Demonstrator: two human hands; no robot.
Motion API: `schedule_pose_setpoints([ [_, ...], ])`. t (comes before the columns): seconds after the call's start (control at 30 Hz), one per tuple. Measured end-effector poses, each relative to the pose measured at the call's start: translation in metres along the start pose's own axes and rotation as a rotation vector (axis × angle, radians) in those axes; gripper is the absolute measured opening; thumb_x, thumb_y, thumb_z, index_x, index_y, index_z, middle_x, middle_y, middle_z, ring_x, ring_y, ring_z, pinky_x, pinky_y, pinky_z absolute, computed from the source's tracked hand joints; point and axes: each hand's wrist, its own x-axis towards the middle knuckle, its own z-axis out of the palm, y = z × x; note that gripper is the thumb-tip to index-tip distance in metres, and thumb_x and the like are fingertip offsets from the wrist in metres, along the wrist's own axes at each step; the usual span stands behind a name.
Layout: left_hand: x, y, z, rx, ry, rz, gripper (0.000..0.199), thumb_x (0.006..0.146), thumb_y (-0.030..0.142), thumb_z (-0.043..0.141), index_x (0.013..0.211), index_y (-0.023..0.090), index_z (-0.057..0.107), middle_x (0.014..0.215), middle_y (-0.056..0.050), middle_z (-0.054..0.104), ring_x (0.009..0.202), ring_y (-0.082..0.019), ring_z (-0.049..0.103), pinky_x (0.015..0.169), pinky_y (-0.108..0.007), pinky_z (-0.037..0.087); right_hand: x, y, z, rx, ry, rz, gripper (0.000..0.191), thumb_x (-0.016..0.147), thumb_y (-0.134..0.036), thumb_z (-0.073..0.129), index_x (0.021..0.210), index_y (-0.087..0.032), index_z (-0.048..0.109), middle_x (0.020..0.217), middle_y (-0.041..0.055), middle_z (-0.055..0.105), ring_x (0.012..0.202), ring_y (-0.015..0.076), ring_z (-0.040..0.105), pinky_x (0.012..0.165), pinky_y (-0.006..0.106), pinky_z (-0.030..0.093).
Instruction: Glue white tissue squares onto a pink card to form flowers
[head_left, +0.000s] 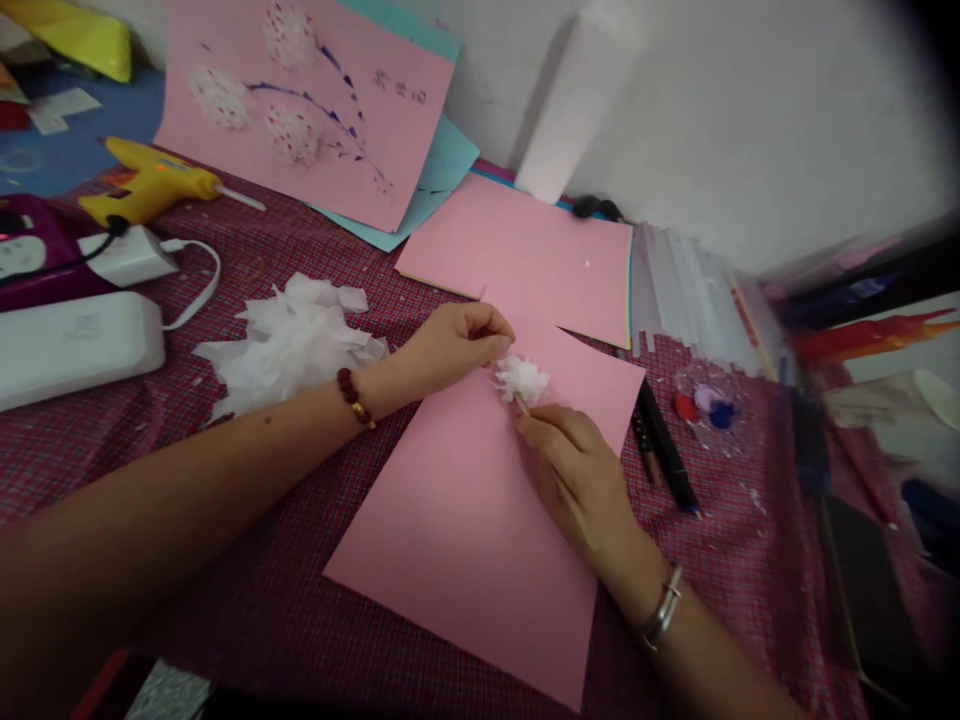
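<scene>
The left forearm (247, 480), nearest the camera, crosses from the lower left of the frame toward the centre. On the left hand (457, 345), thumb and forefinger come together at the tips beside a white tuft (523, 380); whether anything is pinched there I cannot tell. The fingers of the right hand (577, 465) are clamped on a thin stick (522, 404), whose short visible length slants to the upper left, its far end at the tuft. The tuft sits just right of the frame's centre, over the upper part of a pink sheet (480, 530). The sheet's long axis runs from bottom to top, leaning right. Farther out, a heap of white paper pieces (300, 335) lies left of centre, a black marker (664, 445) right of centre, and a yellow glue gun (150, 180) at upper left, nozzle toward the left edge.
</scene>
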Motion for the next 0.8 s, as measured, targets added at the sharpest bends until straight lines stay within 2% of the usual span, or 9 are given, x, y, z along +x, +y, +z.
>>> schedule_pose_setpoints([
  [0.17,0.0,-0.006,0.005,0.004,-0.024,0.017,0.004,0.072,0.011,0.056,0.074,0.011,0.06,0.066,0.002,0.055,0.061,-0.007,0.048,0.057,-0.019,0.037,0.002,-0.001,0.002,-0.059,-0.046,-0.017,0.029,0.091,-0.018,0.042,0.114,-0.022,0.058,0.113,0.0109,0.059,0.102,0.027,0.052,0.088,0.044,0.044],
  [0.27,-0.003,0.003,-0.003,-0.053,0.011,0.003,0.008,0.073,0.014,0.057,0.08,0.011,0.059,0.07,0.001,0.056,0.061,-0.006,0.049,0.058,-0.019,0.04,-0.002,0.001,0.003,0.094,0.059,0.043,0.025,0.09,-0.019,0.046,0.11,-0.025,0.059,0.109,0.0082,0.06,0.101,0.0245,0.055,0.087,0.042,0.045],
  [0.37,-0.008,0.029,-0.037,0.016,0.06,0.036,0.012,0.075,0.017,0.057,0.085,0.011,0.059,0.07,0.001,0.055,0.058,-0.006,0.047,0.054,-0.019,0.038,-0.007,0.007,0.002,0.387,0.279,0.253,0.016,0.089,-0.025,0.05,0.1,-0.025,0.061,0.095,0.0056,0.063,0.088,0.0217,0.059,0.077,0.036,0.049],
  [0.47,-0.015,0.056,-0.087,0.257,0.155,0.041,0.009,0.076,0.018,0.057,0.081,0.012,0.06,0.064,0.002,0.052,0.055,-0.005,0.043,0.051,-0.019,0.033,-0.007,0.013,0.001,0.576,0.353,0.457,0.015,0.09,-0.033,0.049,0.093,-0.026,0.063,0.086,0.0042,0.064,0.081,0.021,0.06,0.076,0.036,0.049],
  [0.53,-0.018,0.062,-0.116,0.479,0.165,-0.051,0.01,0.076,0.023,0.057,0.076,0.013,0.06,0.059,0.003,0.05,0.051,-0.006,0.039,0.048,-0.02,0.028,-0.006,0.016,0.0,0.616,0.327,0.487,0.018,0.09,-0.037,0.049,0.09,-0.026,0.063,0.083,0.0043,0.064,0.08,0.0211,0.061,0.075,0.035,0.05],
  [0.6,-0.019,0.054,-0.137,0.692,0.112,-0.154,0.018,0.076,0.03,0.057,0.07,0.014,0.06,0.055,0.003,0.048,0.048,-0.007,0.038,0.047,-0.022,0.025,-0.004,0.016,0.0,0.597,0.28,0.467,0.019,0.089,-0.039,0.049,0.089,-0.027,0.063,0.082,0.0047,0.065,0.079,0.0212,0.06,0.072,0.034,0.051],
  [0.7,-0.016,0.03,-0.15,0.922,0.021,-0.251,0.029,0.072,0.041,0.06,0.059,0.015,0.058,0.054,0.001,0.051,0.049,-0.009,0.041,0.047,-0.023,0.025,-0.003,0.015,-0.001,0.575,0.254,0.423,0.018,0.089,-0.039,0.05,0.089,-0.028,0.064,0.081,0.0051,0.065,0.077,0.0212,0.06,0.07,0.034,0.053],
  [0.8,-0.015,0.016,-0.147,0.872,-0.015,-0.283,0.025,0.068,0.039,0.063,0.06,0.015,0.058,0.054,0.001,0.052,0.048,-0.009,0.041,0.046,-0.022,0.026,-0.002,0.014,-0.002,0.589,0.267,0.398,0.017,0.089,-0.038,0.05,0.088,-0.027,0.064,0.079,0.0058,0.065,0.075,0.0213,0.06,0.067,0.034,0.054],
])
